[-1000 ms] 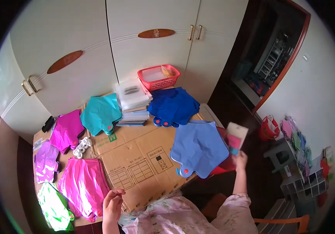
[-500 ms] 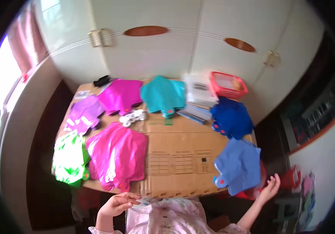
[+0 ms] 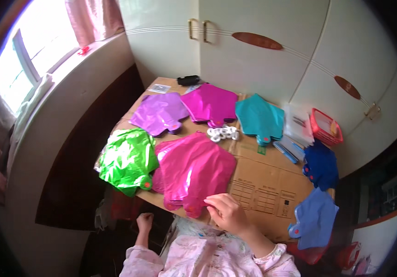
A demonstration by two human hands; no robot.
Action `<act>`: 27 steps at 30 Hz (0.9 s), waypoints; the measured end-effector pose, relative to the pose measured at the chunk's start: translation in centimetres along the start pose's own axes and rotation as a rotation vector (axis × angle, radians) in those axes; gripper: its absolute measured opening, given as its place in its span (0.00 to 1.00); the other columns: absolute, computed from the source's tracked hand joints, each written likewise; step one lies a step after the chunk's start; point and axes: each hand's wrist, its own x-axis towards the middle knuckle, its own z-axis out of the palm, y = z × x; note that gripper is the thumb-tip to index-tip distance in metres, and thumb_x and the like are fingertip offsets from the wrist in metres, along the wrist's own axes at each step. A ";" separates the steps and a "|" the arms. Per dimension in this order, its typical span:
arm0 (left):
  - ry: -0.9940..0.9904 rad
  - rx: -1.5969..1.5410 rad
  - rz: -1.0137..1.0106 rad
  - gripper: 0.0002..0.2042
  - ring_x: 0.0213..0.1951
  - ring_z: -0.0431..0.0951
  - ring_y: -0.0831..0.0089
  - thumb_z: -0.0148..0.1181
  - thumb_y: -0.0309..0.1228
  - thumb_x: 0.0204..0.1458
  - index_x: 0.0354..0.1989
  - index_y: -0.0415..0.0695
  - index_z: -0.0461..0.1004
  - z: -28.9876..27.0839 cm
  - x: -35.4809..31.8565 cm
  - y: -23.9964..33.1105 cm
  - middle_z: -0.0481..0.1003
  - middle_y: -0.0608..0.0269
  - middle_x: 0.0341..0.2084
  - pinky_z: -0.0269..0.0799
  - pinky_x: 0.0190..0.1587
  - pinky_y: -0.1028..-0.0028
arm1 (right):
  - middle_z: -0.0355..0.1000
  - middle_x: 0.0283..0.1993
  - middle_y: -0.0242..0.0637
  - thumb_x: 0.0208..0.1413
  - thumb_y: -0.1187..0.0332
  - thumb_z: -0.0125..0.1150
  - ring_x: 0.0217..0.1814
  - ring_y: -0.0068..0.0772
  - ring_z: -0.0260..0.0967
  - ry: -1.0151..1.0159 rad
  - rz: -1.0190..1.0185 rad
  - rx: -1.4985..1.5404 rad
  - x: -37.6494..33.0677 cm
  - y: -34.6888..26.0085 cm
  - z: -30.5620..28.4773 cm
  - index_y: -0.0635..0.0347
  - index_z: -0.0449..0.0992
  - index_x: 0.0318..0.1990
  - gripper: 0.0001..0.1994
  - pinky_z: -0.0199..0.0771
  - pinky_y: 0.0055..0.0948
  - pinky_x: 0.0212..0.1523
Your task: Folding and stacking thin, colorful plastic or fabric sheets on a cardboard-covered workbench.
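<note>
From the head view — the right hand (image 3: 228, 213) is at the near edge of the pink pile (image 3: 197, 162) on the cardboard-topped desk (image 3: 268, 165), grip narrowly parted; touching, I can't tell. Left hand (image 3: 145, 222) hangs below the desk's edge, grip curled — contents hidden. Green pile (image 3: 128, 159) left of the pink; white rings (image 3: 222, 133) behind.

Seven coloured plastic piles are counted: green pile (image 3: 128, 159) at centre left, pink pile (image 3: 197, 168) at centre, lilac pile (image 3: 160, 111), magenta pile (image 3: 211, 104) and teal pile (image 3: 259, 116) above, dark blue pile (image 3: 322, 166) and pale blue pile (image 3: 316, 219) at right. Two hands are shown below: left hand (image 3: 145, 222), right hand (image 3: 230, 212). One red basket (image 3: 326, 134) is seen at right. White rings (image 3: 222, 133) are too overlapped to be counted.
</note>
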 end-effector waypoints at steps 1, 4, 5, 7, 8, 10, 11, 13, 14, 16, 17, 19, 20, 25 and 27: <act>-0.019 -0.016 -0.059 0.08 0.33 0.80 0.58 0.63 0.31 0.44 0.31 0.43 0.82 0.9 0.2 -1.3 0.79 0.50 0.29 0.74 0.38 0.65 | 0.74 0.40 0.36 0.49 0.71 0.61 0.44 0.37 0.72 -0.045 -0.051 -0.040 0.5 0.6 1.5 0.58 0.76 0.40 0.10 0.72 0.33 0.46; -0.041 0.096 -0.213 0.10 0.40 0.79 0.56 0.62 0.31 0.46 0.36 0.44 0.81 3.6 -0.1 -6.5 0.79 0.50 0.36 0.74 0.44 0.62 | 0.73 0.42 0.37 0.48 0.69 0.62 0.46 0.37 0.71 -0.163 -0.132 -0.139 3.1 0.2 4.1 0.60 0.77 0.41 0.12 0.71 0.35 0.48; -0.097 0.150 -0.238 0.14 0.42 0.78 0.55 0.62 0.33 0.47 0.42 0.42 0.78 4.2 -0.2 -8.1 0.78 0.48 0.38 0.73 0.46 0.62 | 0.73 0.44 0.37 0.48 0.64 0.63 0.47 0.36 0.70 -0.194 -0.143 -0.164 3.5 0.4 5.2 0.60 0.76 0.42 0.15 0.69 0.35 0.50; -0.206 0.251 -0.295 0.23 0.46 0.76 0.51 0.60 0.36 0.48 0.52 0.38 0.71 5.0 -0.1 -11.1 0.76 0.44 0.41 0.72 0.49 0.62 | 0.72 0.44 0.36 0.47 0.62 0.63 0.48 0.35 0.69 -0.200 -0.203 -0.222 4.5 0.0 6.5 0.61 0.74 0.44 0.17 0.68 0.34 0.51; -0.283 0.299 -0.290 0.28 0.47 0.75 0.49 0.59 0.38 0.49 0.56 0.35 0.64 5.5 0.3 -11.9 0.75 0.42 0.42 0.71 0.50 0.61 | 0.72 0.44 0.35 0.47 0.61 0.64 0.48 0.34 0.69 -0.205 -0.225 -0.256 4.8 -0.1 6.9 0.61 0.73 0.44 0.18 0.68 0.34 0.51; -0.441 0.395 -0.284 0.38 0.49 0.73 0.45 0.57 0.41 0.50 0.64 0.30 0.50 5.9 0.4 -13.3 0.73 0.37 0.44 0.70 0.52 0.60 | 0.71 0.42 0.35 0.46 0.59 0.65 0.45 0.32 0.70 -0.223 -0.227 -0.320 5.0 -0.2 7.7 0.61 0.73 0.43 0.19 0.69 0.33 0.49; -0.567 0.423 -0.312 0.44 0.49 0.73 0.42 0.54 0.45 0.51 0.65 0.25 0.38 5.8 1.1 -13.8 0.72 0.32 0.44 0.70 0.52 0.59 | 0.71 0.40 0.34 0.46 0.59 0.65 0.44 0.31 0.70 -0.244 -0.200 -0.331 5.0 -0.3 7.9 0.60 0.73 0.41 0.18 0.69 0.32 0.48; -0.535 0.381 -0.354 0.42 0.48 0.73 0.42 0.53 0.44 0.51 0.65 0.26 0.40 5.9 1.8 -15.0 0.72 0.33 0.45 0.70 0.51 0.58 | 0.72 0.38 0.33 0.45 0.60 0.65 0.42 0.30 0.71 -0.253 -0.191 -0.357 4.8 -0.3 8.4 0.59 0.73 0.38 0.16 0.71 0.31 0.45; -0.513 0.361 -0.387 0.42 0.48 0.73 0.42 0.53 0.44 0.51 0.65 0.26 0.41 5.7 2.0 -16.1 0.72 0.33 0.45 0.70 0.51 0.57 | 0.72 0.36 0.33 0.45 0.60 0.65 0.40 0.30 0.72 -0.246 -0.214 -0.364 4.6 -0.1 8.8 0.59 0.72 0.36 0.15 0.72 0.30 0.43; -0.652 0.140 -0.398 0.34 0.45 0.74 0.45 0.52 0.45 0.52 0.61 0.33 0.52 4.5 2.8 -19.5 0.72 0.36 0.44 0.71 0.47 0.56 | 0.72 0.33 0.33 0.45 0.61 0.65 0.38 0.29 0.72 -0.206 -0.241 -0.344 4.5 0.1 9.1 0.58 0.72 0.33 0.13 0.73 0.29 0.40; -0.565 -0.362 -0.590 0.32 0.42 0.76 0.47 0.52 0.44 0.53 0.61 0.35 0.55 5.2 2.8 -17.6 0.74 0.38 0.42 0.72 0.45 0.57 | 0.72 0.32 0.33 0.45 0.61 0.64 0.37 0.29 0.73 -0.192 -0.240 -0.369 4.2 0.7 9.5 0.57 0.71 0.32 0.12 0.74 0.28 0.39; -0.289 -1.047 -1.002 0.17 0.27 0.74 0.62 0.50 0.39 0.55 0.49 0.44 0.64 5.2 2.6 -17.5 0.73 0.54 0.27 0.72 0.30 0.63 | 0.72 0.30 0.33 0.47 0.66 0.61 0.34 0.29 0.74 -0.152 -0.255 -0.340 4.5 0.4 9.5 0.58 0.71 0.30 0.08 0.75 0.27 0.35; -0.334 -0.480 -0.680 0.15 0.25 0.71 0.65 0.50 0.39 0.55 0.47 0.45 0.65 3.9 1.0 -19.8 0.70 0.58 0.24 0.70 0.28 0.65 | 0.72 0.29 0.32 0.47 0.67 0.60 0.33 0.29 0.74 -0.125 -0.282 -0.319 4.5 0.2 9.9 0.58 0.71 0.30 0.06 0.75 0.27 0.34; -0.345 -0.471 -0.732 0.16 0.21 0.70 0.67 0.52 0.40 0.54 0.47 0.44 0.67 3.7 2.2 -16.2 0.70 0.61 0.21 0.67 0.25 0.67 | 0.72 0.26 0.31 0.49 0.72 0.54 0.30 0.29 0.74 -0.072 -0.260 -0.306 4.1 1.1 10.3 0.57 0.70 0.28 0.01 0.75 0.27 0.29; -0.377 -0.681 -0.908 0.21 0.22 0.72 0.63 0.54 0.40 0.53 0.51 0.42 0.67 2.4 2.9 -14.2 0.72 0.59 0.22 0.70 0.30 0.66 | 0.73 0.25 0.32 0.48 0.72 0.55 0.29 0.29 0.74 -0.135 -0.166 -0.256 4.0 1.5 9.8 0.56 0.71 0.28 0.01 0.74 0.27 0.27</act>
